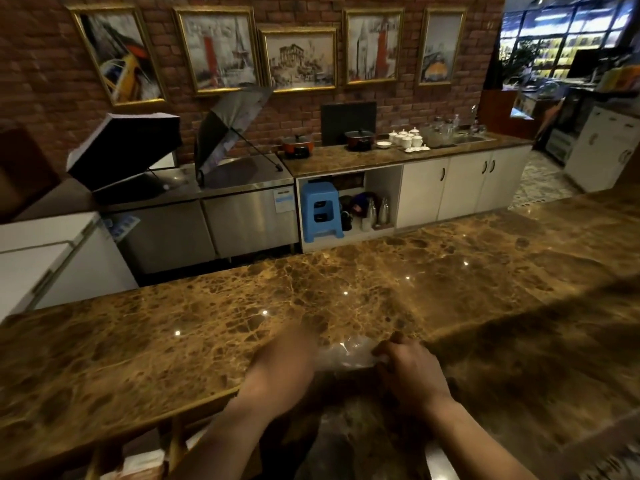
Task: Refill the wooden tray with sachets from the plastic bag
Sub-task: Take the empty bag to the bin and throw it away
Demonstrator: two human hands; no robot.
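A clear plastic bag (346,353) lies crumpled on the brown marble counter (346,289) near its front edge. My left hand (282,365) is blurred and rests on the bag's left side. My right hand (408,367) pinches the bag's right edge with its fingers closed. I cannot make out any sachets inside the bag. Below the counter edge at the lower left a wooden frame (173,445) shows with something pale in it; I cannot tell whether it is the tray.
Across an aisle stand steel fridge units (242,216), two open umbrellas (228,129), white cabinets (460,188) and a blue stool (320,211). Pots and white cups sit on the far counter. A white chest stands at the left.
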